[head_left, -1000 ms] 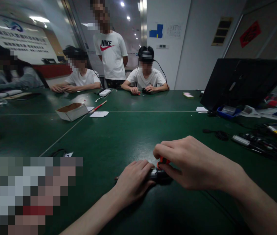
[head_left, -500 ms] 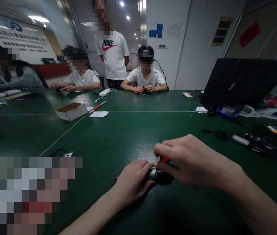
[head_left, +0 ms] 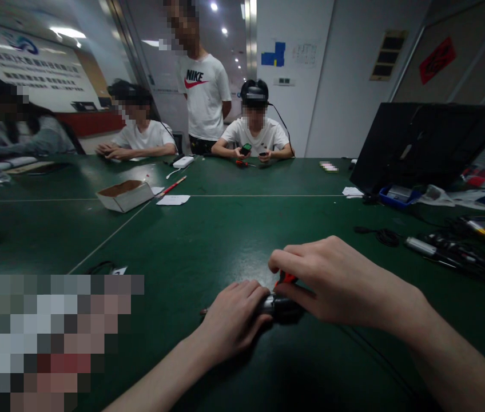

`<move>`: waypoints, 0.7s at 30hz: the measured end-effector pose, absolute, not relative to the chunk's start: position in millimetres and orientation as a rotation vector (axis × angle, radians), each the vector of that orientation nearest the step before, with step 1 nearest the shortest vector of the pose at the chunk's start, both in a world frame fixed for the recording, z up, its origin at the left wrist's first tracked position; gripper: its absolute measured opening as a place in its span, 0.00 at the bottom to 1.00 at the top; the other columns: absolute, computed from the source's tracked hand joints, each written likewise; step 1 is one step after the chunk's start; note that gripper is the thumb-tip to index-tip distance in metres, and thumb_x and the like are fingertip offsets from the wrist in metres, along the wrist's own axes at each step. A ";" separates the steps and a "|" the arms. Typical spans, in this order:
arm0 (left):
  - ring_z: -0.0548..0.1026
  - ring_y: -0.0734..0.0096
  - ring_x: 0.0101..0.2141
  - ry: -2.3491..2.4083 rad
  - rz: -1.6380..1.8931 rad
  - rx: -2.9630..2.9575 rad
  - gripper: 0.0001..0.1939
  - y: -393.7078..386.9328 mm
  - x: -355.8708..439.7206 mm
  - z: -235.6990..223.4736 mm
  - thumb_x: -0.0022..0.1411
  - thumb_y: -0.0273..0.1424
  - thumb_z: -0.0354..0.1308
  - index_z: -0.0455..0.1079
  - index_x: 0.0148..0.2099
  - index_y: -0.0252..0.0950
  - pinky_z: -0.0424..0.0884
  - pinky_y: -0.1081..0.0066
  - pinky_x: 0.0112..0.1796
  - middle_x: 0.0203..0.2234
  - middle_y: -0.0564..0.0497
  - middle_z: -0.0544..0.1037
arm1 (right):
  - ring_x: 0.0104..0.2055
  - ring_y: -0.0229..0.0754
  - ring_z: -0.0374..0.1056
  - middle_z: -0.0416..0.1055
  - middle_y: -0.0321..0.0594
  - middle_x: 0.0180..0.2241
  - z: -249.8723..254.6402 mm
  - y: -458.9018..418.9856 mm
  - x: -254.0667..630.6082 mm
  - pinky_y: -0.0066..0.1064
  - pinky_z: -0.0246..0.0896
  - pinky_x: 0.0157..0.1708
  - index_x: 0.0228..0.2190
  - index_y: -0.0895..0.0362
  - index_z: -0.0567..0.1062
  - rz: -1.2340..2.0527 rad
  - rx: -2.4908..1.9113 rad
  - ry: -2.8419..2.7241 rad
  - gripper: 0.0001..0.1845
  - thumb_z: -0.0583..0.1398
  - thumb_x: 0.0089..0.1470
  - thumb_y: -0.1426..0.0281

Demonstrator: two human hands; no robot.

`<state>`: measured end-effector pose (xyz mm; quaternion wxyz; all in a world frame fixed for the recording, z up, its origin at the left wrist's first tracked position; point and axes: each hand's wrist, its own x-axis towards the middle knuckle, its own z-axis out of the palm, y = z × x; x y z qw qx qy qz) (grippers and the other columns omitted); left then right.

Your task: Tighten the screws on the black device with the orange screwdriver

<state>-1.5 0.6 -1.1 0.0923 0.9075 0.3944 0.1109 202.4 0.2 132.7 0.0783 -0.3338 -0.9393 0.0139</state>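
open counter is stretching ahead of the hands; a box is blocking far left, cables and a monitor crowding right.

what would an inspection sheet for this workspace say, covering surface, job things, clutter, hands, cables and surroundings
Surface: green table with pale seam lines.
Job's things: silver-and-black device lying on the table; red tool above it, its tip unclear.
Clutter: white box, paper and red stick beyond the hands; blue tray near the monitor at right.
Hands: left hand grips the device from above; right hand pinches the tool.
Cables: thin cable below the right forearm; coil at right.
Surroundings: three seated people, one standing person.
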 end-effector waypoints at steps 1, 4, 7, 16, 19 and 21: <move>0.72 0.57 0.38 1.169 0.330 2.696 0.08 0.6 -1.5 -1.0 0.64 0.32 0.53 0.63 0.45 0.37 0.67 0.60 0.40 0.39 0.46 0.73 | 0.28 0.36 0.63 0.70 0.32 0.30 132.4 0.3 202.5 0.29 0.44 0.24 0.36 0.54 0.64 0.033 -0.998 -2.812 0.02 0.54 0.61 0.68; 0.72 0.57 0.38 1.168 0.339 2.691 0.08 0.3 -0.9 -0.4 0.64 0.32 0.53 0.63 0.45 0.37 0.67 0.60 0.40 0.39 0.46 0.73 | 0.27 0.36 0.63 0.69 0.32 0.30 131.3 0.5 203.0 0.29 0.44 0.24 0.35 0.53 0.63 0.002 -0.983 -2.807 0.03 0.53 0.61 0.67; 0.72 0.57 0.38 1.165 0.350 2.693 0.07 0.4 -0.3 -0.3 0.63 0.32 0.53 0.63 0.44 0.37 0.67 0.60 0.40 0.39 0.46 0.73 | 0.27 0.36 0.63 0.69 0.32 0.30 130.7 0.4 203.6 0.29 0.44 0.24 0.35 0.53 0.63 -0.002 -0.976 -2.804 0.03 0.53 0.61 0.67; 0.72 0.56 0.39 1.160 0.355 2.701 0.09 1.5 -1.2 -2.2 0.63 0.31 0.54 0.63 0.45 0.37 0.67 0.60 0.39 0.40 0.46 0.73 | 0.28 0.36 0.64 0.70 0.32 0.31 131.0 -0.7 203.9 0.29 0.45 0.24 0.36 0.53 0.63 0.009 -0.989 -2.808 0.03 0.54 0.61 0.67; 0.72 0.56 0.39 1.154 0.354 2.699 0.10 1.2 -1.5 -1.5 0.63 0.31 0.54 0.63 0.46 0.37 0.67 0.60 0.39 0.40 0.46 0.73 | 0.28 0.36 0.64 0.70 0.32 0.31 131.0 -1.0 203.6 0.29 0.45 0.24 0.36 0.54 0.63 0.015 -0.991 -2.806 0.03 0.53 0.61 0.67; 0.72 0.57 0.39 1.144 0.371 2.691 0.10 1.0 -1.8 -1.2 0.63 0.31 0.54 0.63 0.46 0.37 0.67 0.61 0.39 0.40 0.47 0.73 | 0.28 0.36 0.64 0.70 0.32 0.31 131.1 -0.6 203.2 0.29 0.46 0.25 0.36 0.54 0.63 0.023 -0.993 -2.805 0.03 0.53 0.61 0.67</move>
